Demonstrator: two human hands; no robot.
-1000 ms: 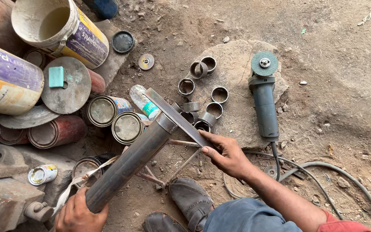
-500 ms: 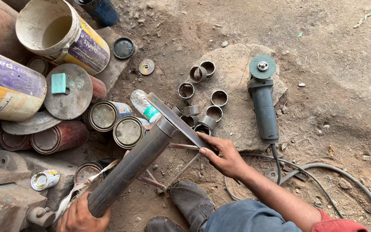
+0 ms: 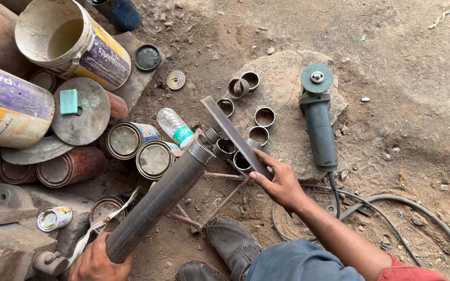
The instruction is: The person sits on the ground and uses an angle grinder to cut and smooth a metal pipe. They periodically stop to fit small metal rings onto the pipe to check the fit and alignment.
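While the left hand (image 3: 97, 260) keeps its fingers wrapped round the near end of the long steel pipe (image 3: 157, 203), the pipe's far, open end has stayed propped on the small rod stand (image 3: 220, 184), pointing up and to the right much as it did a second ago. Left of it the ground is crowded: paint buckets (image 3: 74, 41), a round metal disc (image 3: 82, 112), rusty tins (image 3: 126, 139) and a plastic bottle (image 3: 175, 127) lie just beside the pipe's mouth, so there is little room on that side. What has changed is the flat metal bar (image 3: 233, 136): the right hand (image 3: 282, 182), closed on its near end with the thumb on top, has swung it off the pipe's mouth and now holds it slanting far and left over the cut rings (image 3: 264, 117) on the flat stone (image 3: 287, 67). That reads as a check or marking at the pipe's end finished and the bar being lifted clear. Right of the hand the angle grinder (image 3: 319, 125) lies on the stone's edge, its cable (image 3: 391, 208) looping near; farther right the dirt is bare.
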